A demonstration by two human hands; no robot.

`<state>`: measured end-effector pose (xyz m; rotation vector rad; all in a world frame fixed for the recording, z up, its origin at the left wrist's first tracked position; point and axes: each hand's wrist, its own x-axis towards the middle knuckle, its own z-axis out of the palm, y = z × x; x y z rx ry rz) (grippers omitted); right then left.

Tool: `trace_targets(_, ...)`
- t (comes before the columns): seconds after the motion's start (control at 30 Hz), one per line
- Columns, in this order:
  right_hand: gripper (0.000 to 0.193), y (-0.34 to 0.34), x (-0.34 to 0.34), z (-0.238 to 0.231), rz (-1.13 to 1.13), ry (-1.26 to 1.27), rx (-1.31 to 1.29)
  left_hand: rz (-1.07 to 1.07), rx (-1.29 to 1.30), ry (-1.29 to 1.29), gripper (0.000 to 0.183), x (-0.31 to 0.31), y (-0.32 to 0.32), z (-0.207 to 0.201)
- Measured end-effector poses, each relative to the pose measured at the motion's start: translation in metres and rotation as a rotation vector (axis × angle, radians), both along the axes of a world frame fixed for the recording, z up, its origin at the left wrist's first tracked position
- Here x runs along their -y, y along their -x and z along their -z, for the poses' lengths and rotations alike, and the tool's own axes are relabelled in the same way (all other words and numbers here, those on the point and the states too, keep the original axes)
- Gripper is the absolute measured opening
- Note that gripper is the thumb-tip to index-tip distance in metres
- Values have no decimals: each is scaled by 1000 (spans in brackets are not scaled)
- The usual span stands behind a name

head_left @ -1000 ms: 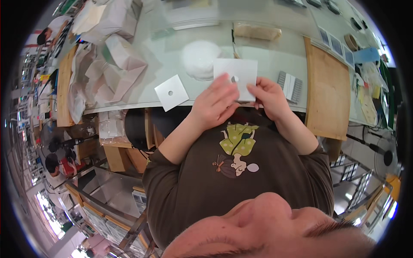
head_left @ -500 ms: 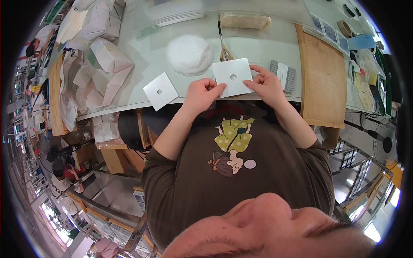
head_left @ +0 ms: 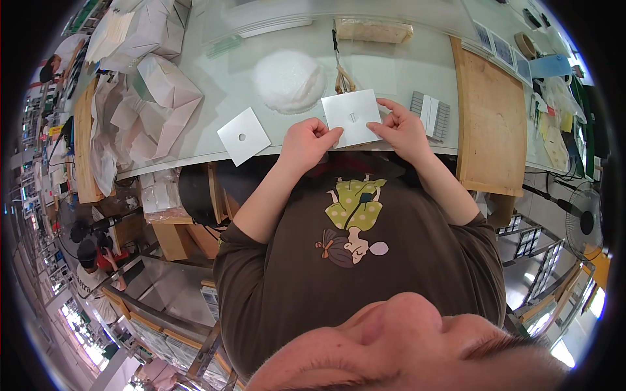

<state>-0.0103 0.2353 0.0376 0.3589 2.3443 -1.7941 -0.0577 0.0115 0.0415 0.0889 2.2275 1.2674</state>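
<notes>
Near the table's front edge, a white square card [head_left: 342,120] is held between both hands, with a small mark like a round cutout at its middle. My left hand [head_left: 305,144] pinches its lower left corner between thumb and finger. On the right side, my right hand [head_left: 402,132] grips the card's edge, thumb on top and fingers behind. A second white square card [head_left: 244,148] with a round hole lies to the left, its corner at the front edge. Behind the held card lie tweezers [head_left: 342,81], partly hidden. A round, translucent white heap [head_left: 287,81] sits to their left.
A grey ribbed strip [head_left: 437,116] lies right of my hand, beside a wooden board [head_left: 492,120]. Crumpled white wrapping [head_left: 147,111] covers the left side. A pale wrapped block [head_left: 374,30] lies at the back. A fan [head_left: 582,219] stands at far right; another person [head_left: 94,277] is at far left.
Both hands keep their grip, and the held card has barely shifted. Its middle mark, a dark round spot before, now looks like a paler, narrow slit.
</notes>
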Motion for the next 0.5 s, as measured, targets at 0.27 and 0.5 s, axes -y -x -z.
trace_targets(0.27,51,-4,-25,-9,-437,-570,-691,239,-1113,-55,18,4,-6,19)
trace_targets(0.5,38,2,-27,-15,-529,-705,-967,473,-1114,-20,25,17,8,-7)
